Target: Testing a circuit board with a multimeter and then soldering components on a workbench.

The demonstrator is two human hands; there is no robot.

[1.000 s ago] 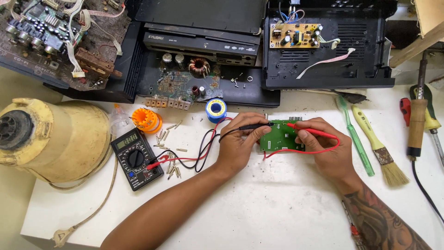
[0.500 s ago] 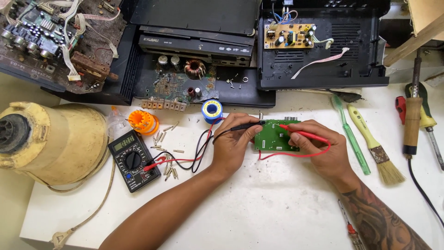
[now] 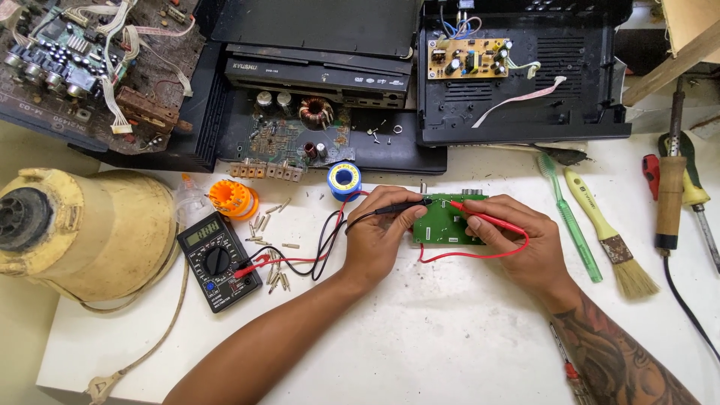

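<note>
A small green circuit board lies on the white table between both hands. My left hand grips the black probe, its tip at the board's upper left edge. My right hand grips the red probe, its tip touching the board's top face. Red and black leads run left to a black multimeter lying flat with its display lit.
Opened black disc players and bare circuit boards fill the back edge. A yellowed motor housing sits left. An orange reel, blue solder spool, loose screws, green toothbrush, paintbrush, soldering iron and screwdrivers surround the work area.
Both probe tips have shifted slightly on the green board. The view has moved a little; the hands stay at the board.
</note>
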